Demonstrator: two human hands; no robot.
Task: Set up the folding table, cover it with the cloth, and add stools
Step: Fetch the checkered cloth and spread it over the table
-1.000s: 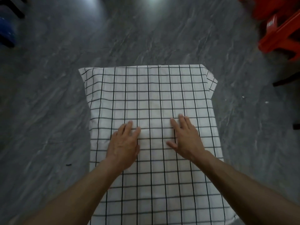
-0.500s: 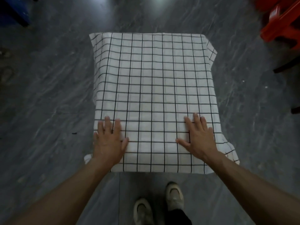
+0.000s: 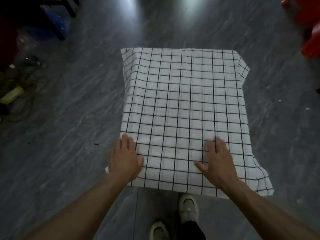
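- Two hands are lying flat on the checked cloth [image 3: 181, 101], which is draping the hidden table.
- Left hand [image 3: 123, 158] is pressing its near left corner, fingers straight and together.
- Right hand [image 3: 217, 161] is pressing near the right, fingers together, thumb spread.

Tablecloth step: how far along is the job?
Done: the checked cloth drapes over the table's edges, so the table looks set up. In hand: left hand and right hand press flat on its near end. Left: no stools at the table; red stools sit at the right edge.
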